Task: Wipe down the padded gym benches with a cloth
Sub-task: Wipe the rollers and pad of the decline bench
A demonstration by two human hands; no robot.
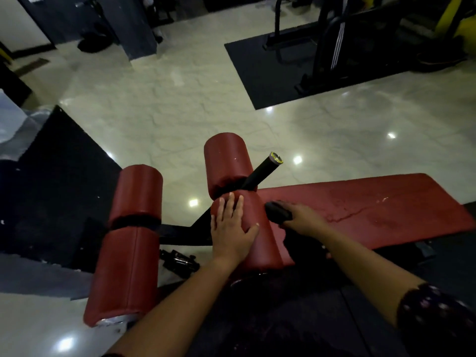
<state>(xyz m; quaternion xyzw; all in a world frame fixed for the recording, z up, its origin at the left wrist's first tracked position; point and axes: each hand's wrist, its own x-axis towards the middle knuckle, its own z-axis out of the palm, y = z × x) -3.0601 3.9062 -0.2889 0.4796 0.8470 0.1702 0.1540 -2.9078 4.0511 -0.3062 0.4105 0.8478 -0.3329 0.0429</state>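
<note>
A red padded bench [360, 210] stretches to the right, its surface cracked and scuffed. Two pairs of red roller pads stand at its near end: one pair [231, 166] by the bench, another [134, 228] further left. My left hand [231, 228] lies flat, fingers spread, on the near roller pad beside the bench. My right hand [301, 217] is closed around a dark cloth [278, 211], pressed at the bench's end where it meets the roller pad. More dark cloth hangs below my right wrist.
A black handle bar [262, 173] with a yellow-ringed cap sticks up behind the rollers. Glossy pale tile floor [180, 104] spreads ahead. A black mat [278, 65] carries a machine at the upper right. A dark platform [51, 181] lies left. Small black parts [180, 261] rest under the frame.
</note>
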